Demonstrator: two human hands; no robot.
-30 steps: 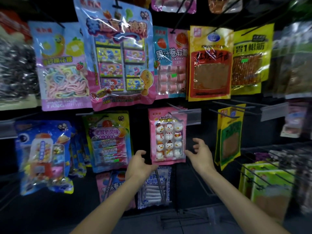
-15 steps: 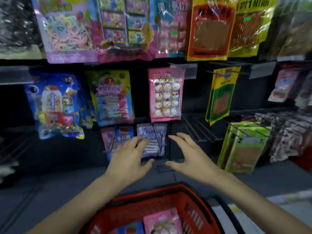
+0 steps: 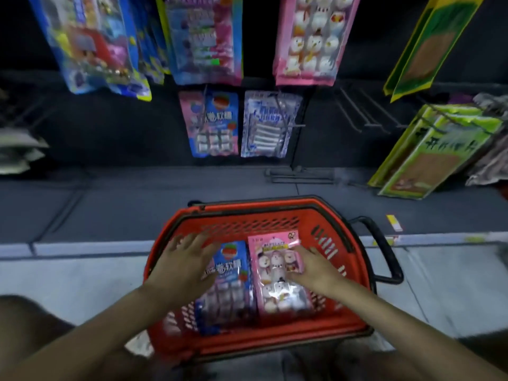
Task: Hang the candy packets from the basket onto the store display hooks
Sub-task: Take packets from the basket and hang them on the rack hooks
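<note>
A red basket (image 3: 324, 215) stands on the floor below me. Inside lie a blue candy packet (image 3: 233, 273) and a pink snowman marshmallow packet (image 3: 277, 273) side by side. My left hand (image 3: 184, 265) is inside the basket with fingers spread, over the left edge of the blue packet. My right hand (image 3: 313, 268) lies with straight fingers on the right side of the pink packet. Above, a matching pink snowman packet (image 3: 310, 39) hangs on the display. Bare hooks (image 3: 365, 111) stick out to its lower right.
Blue and pink packets (image 3: 211, 122) and a white-blue packet (image 3: 269, 125) hang low on the rack. Green-yellow packets (image 3: 428, 149) hang at the right, more colourful ones (image 3: 93, 42) upper left. The basket's black handle (image 3: 384, 251) juts out right.
The view has dropped from the display to the basket. Both hands have moved down from in front of the hanging packets into the basket, onto the packets there.
</note>
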